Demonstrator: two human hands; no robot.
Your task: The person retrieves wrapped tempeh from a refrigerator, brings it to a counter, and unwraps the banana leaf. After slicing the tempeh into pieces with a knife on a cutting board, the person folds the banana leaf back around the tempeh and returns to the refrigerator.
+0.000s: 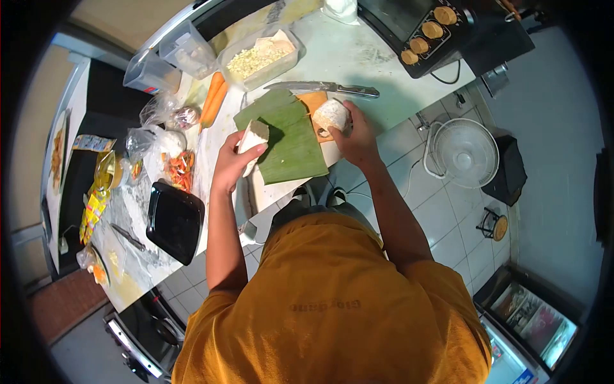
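Note:
My left hand (pixel 233 164) grips a pale, block-like piece (pixel 254 142) with a greyish top face, over the left part of a green leaf (pixel 291 137). At the leaf's right side, my right hand (pixel 356 139) holds a rounded whitish piece (pixel 331 117) with a light brown patch. Beneath that piece lies an orange-brown sheet (pixel 313 100), partly covered by it. A large knife (pixel 326 87) with a dark handle lies just beyond the leaf, its blade pointing left.
A clear tub (pixel 291 63) of chopped pale bits stands behind the leaf. Carrots (pixel 213 101), bagged peppers (pixel 181 169) and a black tray (pixel 174 221) lie to the left. At the back right is a black oven (pixel 416 32); a white basket (pixel 465 153) stands beyond the counter's right edge.

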